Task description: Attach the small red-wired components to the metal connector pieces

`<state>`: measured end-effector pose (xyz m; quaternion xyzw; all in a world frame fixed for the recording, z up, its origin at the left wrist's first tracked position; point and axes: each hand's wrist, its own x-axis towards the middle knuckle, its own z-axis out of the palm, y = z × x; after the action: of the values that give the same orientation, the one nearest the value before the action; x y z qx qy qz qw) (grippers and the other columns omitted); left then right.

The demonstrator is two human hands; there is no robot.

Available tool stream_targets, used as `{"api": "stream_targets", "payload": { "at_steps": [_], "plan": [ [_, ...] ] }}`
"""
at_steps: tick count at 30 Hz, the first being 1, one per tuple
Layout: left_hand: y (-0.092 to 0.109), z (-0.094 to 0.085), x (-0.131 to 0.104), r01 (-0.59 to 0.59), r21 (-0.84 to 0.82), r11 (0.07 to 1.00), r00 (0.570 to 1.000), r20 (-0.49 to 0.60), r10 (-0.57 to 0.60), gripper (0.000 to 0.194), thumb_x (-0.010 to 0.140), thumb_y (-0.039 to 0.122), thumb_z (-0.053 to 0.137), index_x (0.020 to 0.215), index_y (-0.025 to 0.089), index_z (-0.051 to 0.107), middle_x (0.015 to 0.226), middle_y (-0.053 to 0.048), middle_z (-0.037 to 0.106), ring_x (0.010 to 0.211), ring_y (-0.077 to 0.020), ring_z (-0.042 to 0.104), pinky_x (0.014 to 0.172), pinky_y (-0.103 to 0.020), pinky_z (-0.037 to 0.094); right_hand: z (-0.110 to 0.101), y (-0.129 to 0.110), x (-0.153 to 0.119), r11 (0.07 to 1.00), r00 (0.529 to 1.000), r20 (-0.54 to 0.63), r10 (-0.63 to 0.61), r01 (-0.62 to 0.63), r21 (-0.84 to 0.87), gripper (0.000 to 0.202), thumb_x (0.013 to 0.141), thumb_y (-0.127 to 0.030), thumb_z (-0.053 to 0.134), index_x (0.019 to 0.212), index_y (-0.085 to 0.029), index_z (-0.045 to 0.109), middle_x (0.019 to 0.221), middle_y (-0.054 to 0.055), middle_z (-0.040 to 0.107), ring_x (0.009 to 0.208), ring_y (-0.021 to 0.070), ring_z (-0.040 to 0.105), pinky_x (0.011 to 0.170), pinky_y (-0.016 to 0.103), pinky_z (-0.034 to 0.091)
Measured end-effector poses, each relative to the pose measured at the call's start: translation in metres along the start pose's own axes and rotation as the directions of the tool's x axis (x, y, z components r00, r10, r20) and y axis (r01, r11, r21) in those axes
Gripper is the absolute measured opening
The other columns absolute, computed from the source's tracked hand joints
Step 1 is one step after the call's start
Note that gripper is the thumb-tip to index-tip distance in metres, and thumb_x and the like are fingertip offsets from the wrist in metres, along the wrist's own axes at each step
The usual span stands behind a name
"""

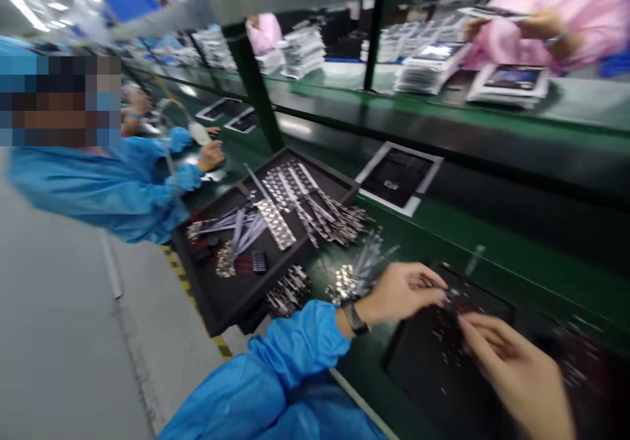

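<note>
My left hand, with a dark watch at its wrist, pinches something small over a black tray. Just to its right, my right hand has its fingers curled and their tips together. Whatever sits between those tips is blurred, so I cannot make it out. Small bright pieces lie scattered on the tray below both hands. Beside my left wrist are a pile of small metallic parts and a bundle of thin clear strips.
A dark parts tray with patterned strips stands at the left. Behind it, a co-worker in blue sleeves works at the green bench. A white-edged black panel lies on the line. A dark green post rises there.
</note>
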<state>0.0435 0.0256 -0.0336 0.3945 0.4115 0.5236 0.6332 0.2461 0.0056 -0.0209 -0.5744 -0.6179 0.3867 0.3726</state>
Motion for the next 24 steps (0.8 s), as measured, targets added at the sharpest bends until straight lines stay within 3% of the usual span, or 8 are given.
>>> {"api": "stream_targets", "payload": {
  "at_steps": [4, 15, 20, 24],
  "plan": [
    [0.01, -0.003, -0.011, 0.063, 0.021, 0.998, 0.998, -0.006, -0.063, 0.032, 0.078, 0.034, 0.085, 0.098, 0.012, 0.075, 0.081, -0.007, 0.076, 0.073, -0.0165, 0.072, 0.069, -0.026, 0.054, 0.01, -0.019, -0.011, 0.993, 0.997, 0.061, 0.05, -0.056, 0.108, 0.038, 0.083, -0.055, 0.079, 0.086, -0.017, 0.075, 0.063, 0.005, 0.069, 0.053, 0.0163, 0.062, 0.05, 0.025, 0.052],
    [0.009, -0.004, -0.015, 0.096, 0.093, 0.991, 0.993, 0.06, -0.101, 0.026, 0.074, 0.028, 0.088, 0.091, 0.013, 0.075, 0.075, -0.004, 0.075, 0.066, -0.0141, 0.067, 0.063, -0.025, 0.052, 0.017, -0.012, -0.017, 0.96, 0.991, 0.106, 0.086, -0.111, 0.257, 0.029, 0.086, -0.044, 0.078, 0.088, -0.016, 0.073, 0.064, 0.001, 0.065, 0.055, 0.0118, 0.059, 0.052, 0.022, 0.046],
    [0.006, -0.005, -0.013, 0.084, 0.104, 0.991, 0.994, 0.064, -0.091, 0.025, 0.074, 0.028, 0.088, 0.091, 0.014, 0.077, 0.078, -0.004, 0.075, 0.066, -0.0132, 0.067, 0.064, -0.025, 0.052, 0.016, -0.013, -0.017, 0.954, 0.983, 0.145, 0.111, -0.146, 0.26, 0.031, 0.088, -0.046, 0.078, 0.09, -0.016, 0.072, 0.064, 0.002, 0.068, 0.049, 0.0109, 0.056, 0.043, 0.02, 0.042],
    [0.004, -0.006, -0.013, 0.07, 0.105, 0.992, 0.994, 0.076, -0.079, 0.025, 0.074, 0.027, 0.088, 0.092, 0.014, 0.076, 0.079, -0.004, 0.075, 0.067, -0.0131, 0.067, 0.066, -0.025, 0.053, 0.016, -0.014, -0.017, 0.955, 0.983, 0.145, 0.112, -0.147, 0.257, 0.033, 0.088, -0.048, 0.077, 0.088, -0.016, 0.072, 0.074, 0.005, 0.074, 0.045, 0.0099, 0.056, 0.044, 0.023, 0.047]
  ]
}}
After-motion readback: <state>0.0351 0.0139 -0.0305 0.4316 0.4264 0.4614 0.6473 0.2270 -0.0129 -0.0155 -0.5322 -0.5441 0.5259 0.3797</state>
